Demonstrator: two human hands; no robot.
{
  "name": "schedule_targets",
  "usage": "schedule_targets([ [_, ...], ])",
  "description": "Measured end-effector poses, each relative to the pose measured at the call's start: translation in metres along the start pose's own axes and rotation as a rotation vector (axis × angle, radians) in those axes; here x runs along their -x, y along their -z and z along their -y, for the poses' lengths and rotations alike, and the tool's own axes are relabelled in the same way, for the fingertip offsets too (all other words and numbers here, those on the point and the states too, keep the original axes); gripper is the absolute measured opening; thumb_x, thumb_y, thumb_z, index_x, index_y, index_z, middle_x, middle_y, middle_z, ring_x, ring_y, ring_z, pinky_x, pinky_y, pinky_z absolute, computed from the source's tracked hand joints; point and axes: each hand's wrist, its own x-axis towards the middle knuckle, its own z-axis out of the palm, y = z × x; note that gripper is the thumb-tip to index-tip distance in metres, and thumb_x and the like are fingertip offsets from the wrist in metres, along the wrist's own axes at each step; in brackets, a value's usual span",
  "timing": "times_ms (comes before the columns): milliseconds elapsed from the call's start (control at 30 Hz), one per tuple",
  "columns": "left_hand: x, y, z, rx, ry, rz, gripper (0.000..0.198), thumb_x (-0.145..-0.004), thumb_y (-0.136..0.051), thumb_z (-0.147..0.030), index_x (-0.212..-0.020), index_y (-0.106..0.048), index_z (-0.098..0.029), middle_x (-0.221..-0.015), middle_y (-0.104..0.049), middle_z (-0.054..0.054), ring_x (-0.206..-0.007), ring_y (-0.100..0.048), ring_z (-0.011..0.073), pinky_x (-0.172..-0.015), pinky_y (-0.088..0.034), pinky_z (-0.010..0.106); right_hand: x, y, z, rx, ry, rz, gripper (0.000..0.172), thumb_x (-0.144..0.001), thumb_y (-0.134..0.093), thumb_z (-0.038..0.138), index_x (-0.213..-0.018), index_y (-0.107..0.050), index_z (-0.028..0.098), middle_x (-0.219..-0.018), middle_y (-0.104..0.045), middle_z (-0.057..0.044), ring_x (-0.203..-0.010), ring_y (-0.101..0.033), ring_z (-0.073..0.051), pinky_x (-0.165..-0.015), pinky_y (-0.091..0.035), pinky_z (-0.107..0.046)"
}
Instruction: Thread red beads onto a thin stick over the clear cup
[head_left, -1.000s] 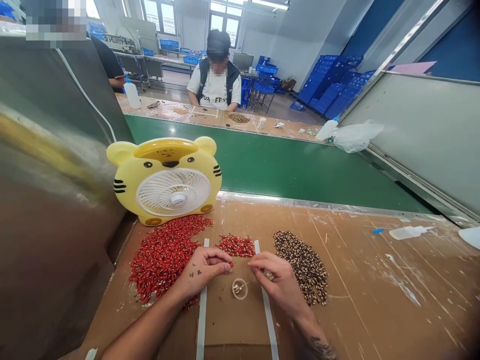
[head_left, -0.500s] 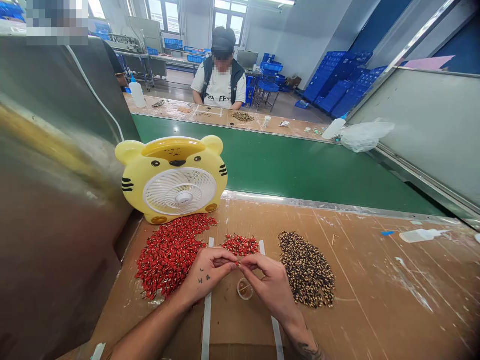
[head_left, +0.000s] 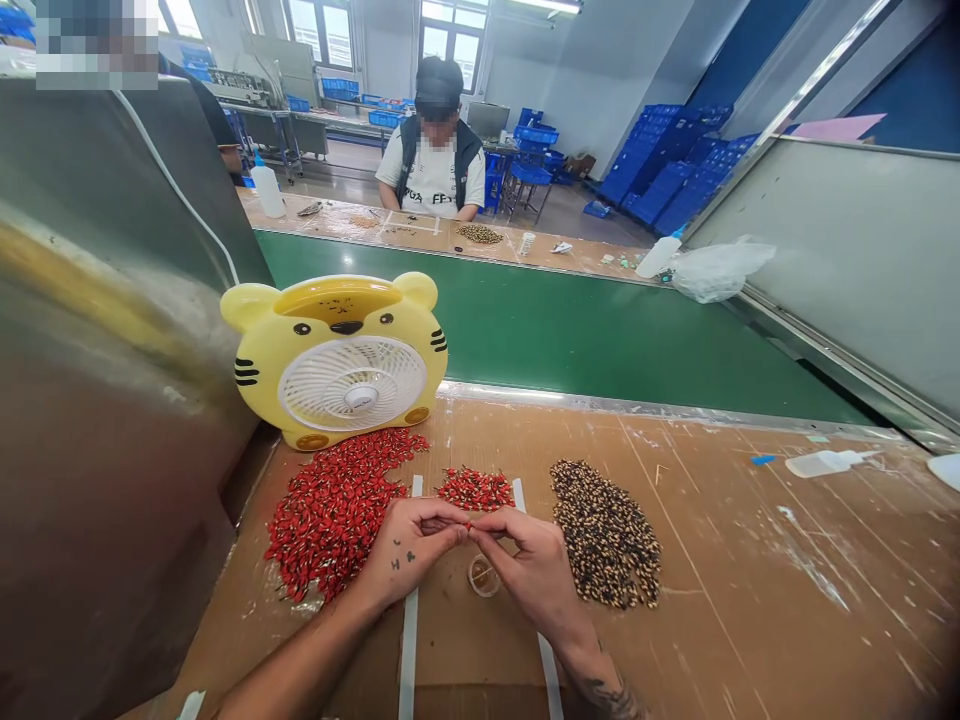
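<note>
My left hand (head_left: 411, 548) and my right hand (head_left: 531, 568) meet fingertip to fingertip over the cardboard mat (head_left: 465, 640), both pinched shut on a tiny red piece (head_left: 469, 526) between them. A large heap of red pieces (head_left: 334, 508) lies to the left of my left hand. A smaller red heap (head_left: 474, 488) sits just beyond my fingers. To the right of my right hand spreads a heap of dark and tan pieces (head_left: 604, 530). A small clear round cap (head_left: 481, 575) rests on the mat below my fingertips.
A yellow tiger-shaped fan (head_left: 336, 358) stands behind the red heap. A green conveyor belt (head_left: 585, 335) runs across beyond the bench. A metal panel (head_left: 97, 380) walls the left side. A squeeze bottle (head_left: 821, 463) lies far right. Another person (head_left: 435, 150) sits opposite.
My right hand moved left from the dark heap to meet my left hand; both fingertips now pinch together over the small cap. The view shifted slightly.
</note>
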Motion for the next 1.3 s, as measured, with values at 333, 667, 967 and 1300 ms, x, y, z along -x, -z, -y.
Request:
schedule_targets([
  [333,-0.002,0.005,-0.011,-0.564,-0.325,0.02,0.027,-0.087,-0.058,-0.018,-0.109,-0.073,-0.022,-0.104,-0.074,0.009,-0.093,-0.068,0.0212,-0.085,-0.053,0.03,-0.004,0.014,-0.022,-0.015,-0.028,-0.055,0.01,-0.089,-0.062,0.026,-0.088,-0.069,0.02,-0.084,-0.075,-0.004,-0.074,-0.07,-0.018,-0.072,-0.057,-0.028],
  [667,-0.007,0.046,-0.026,-1.326,-0.148,-0.021,0.024,-0.09,-0.048,-0.016,-0.095,-0.072,-0.017,-0.106,-0.066,0.013,-0.102,-0.055,0.0288,-0.09,-0.045,0.041,-0.019,0.038,-0.059,0.272,-0.068,-0.086,0.013,-0.09,-0.057,0.026,-0.087,-0.067,0.02,-0.085,-0.072,-0.006,-0.077,-0.067,-0.022,-0.073,-0.053,-0.035],
  [967,-0.011,0.042,-0.019,-1.35,-0.072,0.057,0.029,-0.093,-0.044,-0.017,-0.09,-0.073,-0.019,-0.094,-0.068,0.011,-0.094,-0.06,0.0258,-0.089,-0.042,0.037,-0.017,0.032,-0.058,0.241,-0.045,-0.069,0.012,-0.091,-0.059,0.025,-0.088,-0.069,0.02,-0.089,-0.071,-0.007,-0.087,-0.064,-0.024,-0.078,-0.05,-0.036],
  [1300,-0.016,0.035,-0.016,-1.383,-0.006,-0.032,0.024,-0.09,-0.046,-0.019,-0.086,-0.07,-0.018,-0.09,-0.066,0.01,-0.09,-0.062,0.0258,-0.082,-0.045,0.035,0.013,0.039,-0.036,0.095,-0.116,0.171,0.015,-0.093,-0.058,0.029,-0.087,-0.068,0.02,-0.082,-0.069,-0.003,-0.073,-0.061,-0.019,-0.069,-0.045,-0.028],
])
